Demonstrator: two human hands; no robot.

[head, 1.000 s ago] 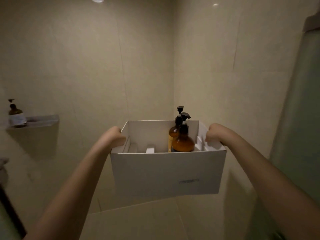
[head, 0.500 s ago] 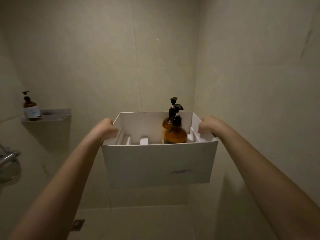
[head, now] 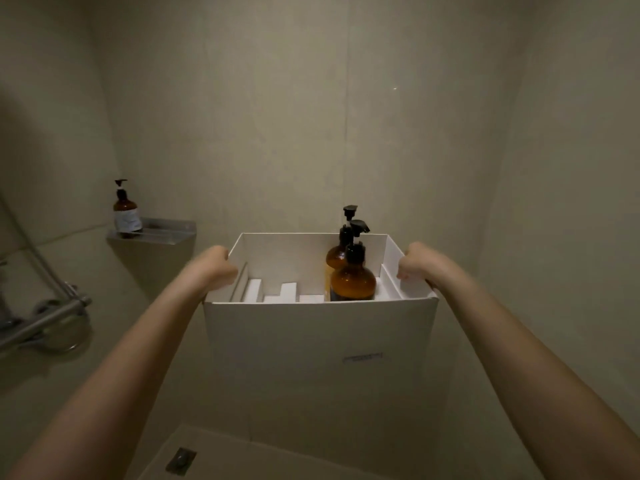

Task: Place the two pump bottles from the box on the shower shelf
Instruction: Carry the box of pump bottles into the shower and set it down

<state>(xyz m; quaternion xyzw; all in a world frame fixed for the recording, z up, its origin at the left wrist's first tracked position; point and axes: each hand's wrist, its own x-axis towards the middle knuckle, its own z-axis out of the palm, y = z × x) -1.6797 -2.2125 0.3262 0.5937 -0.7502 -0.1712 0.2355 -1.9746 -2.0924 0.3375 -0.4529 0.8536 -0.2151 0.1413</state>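
**Both pump bottles in the box, shelf off at 10 o'clock**

You hold the white box [head: 318, 358] up in front of you by its two side walls. Your left hand [head: 214, 268] is curled into a fist on the left rim, and your right hand [head: 415, 265] hooks its fingers over the right rim, so both grips are closed on the cardboard.

Inside, the two amber bottles stand upright on the 3 o'clock side of the box. The near pump bottle [head: 353, 282] is in front, and the far pump bottle [head: 336, 258] is just behind it toward 12 o'clock, partly hidden. Their black pump heads rise above the back rim. White cardboard inserts [head: 287, 292] fill the floor of the box from the middle to the 9 o'clock side.

The shower shelf [head: 162, 237] is on the wall at 10 o'clock from the box, well apart from it. A third pump bottle [head: 126, 213] with a pale label stands upright at its left end. A metal mixer bar [head: 45, 320] is at 9 o'clock, and a floor drain [head: 180, 460] at 7 o'clock.
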